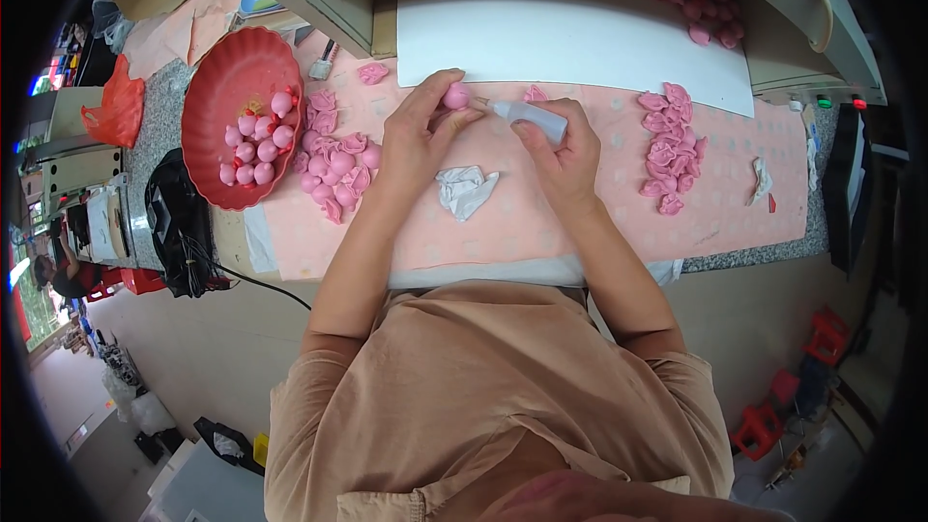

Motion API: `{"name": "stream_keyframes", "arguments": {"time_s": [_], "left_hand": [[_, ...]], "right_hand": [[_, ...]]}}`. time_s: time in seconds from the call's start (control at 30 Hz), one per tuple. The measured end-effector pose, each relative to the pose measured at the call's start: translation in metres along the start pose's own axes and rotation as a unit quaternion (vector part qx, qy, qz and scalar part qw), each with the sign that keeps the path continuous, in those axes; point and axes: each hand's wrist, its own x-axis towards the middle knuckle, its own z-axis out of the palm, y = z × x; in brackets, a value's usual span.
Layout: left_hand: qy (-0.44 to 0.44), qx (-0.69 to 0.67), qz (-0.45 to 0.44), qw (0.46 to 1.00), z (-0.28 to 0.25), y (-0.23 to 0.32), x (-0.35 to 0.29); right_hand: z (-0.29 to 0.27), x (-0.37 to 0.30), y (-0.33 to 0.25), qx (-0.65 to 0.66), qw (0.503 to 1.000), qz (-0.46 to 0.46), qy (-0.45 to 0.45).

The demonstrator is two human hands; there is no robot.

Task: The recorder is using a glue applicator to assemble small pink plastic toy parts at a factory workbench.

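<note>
Ball (456, 96) at upper centre of the frame, left hand (413, 128) pinching it! Right hand (568, 151), grip wrapped round a bottle (537, 120), aims the nozzle (482, 101) close by. Bowl (206, 101) upper left, petals (665, 152) right, tissue (466, 193) mid-frame on cloth (507, 240).

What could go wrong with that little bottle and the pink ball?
The bottle has its tip right by the ball and the left hand; if the right hand squeezes hard, whatever's inside might get on the left one. The ball is round, so it might slip and roll away. And the pink pile lies close to the left arm, which could bump it.
</note>
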Motion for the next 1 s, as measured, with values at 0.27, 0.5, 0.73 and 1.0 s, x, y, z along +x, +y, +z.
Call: {"name": "stream_keyframes", "arguments": {"time_s": [0.27, 0.5, 0.73, 1.0], "left_hand": [[0.005, -0.001, -0.002, 1.0, 0.0001, 0.0017, -0.0006], [0.009, 0.003, 0.002, 1.0, 0.0012, 0.0004, -0.0006], [0.01, 0.002, 0.008, 1.0, 0.0002, 0.0041, 0.0021], [0.014, 0.006, 0.016, 1.0, 0.0014, 0.0054, 0.0007]], "right_hand": [[0.0004, -0.0005, -0.0011, 0.01, 0.999, -0.025, -0.017], [0.0011, -0.0008, -0.0003, 0.005, 1.0, 0.0, 0.003], [0.0011, 0.0012, 0.0, -0.008, 1.0, -0.005, 0.004], [0.0008, -0.0013, -0.0006, -0.002, 1.0, -0.009, 0.012]]}}
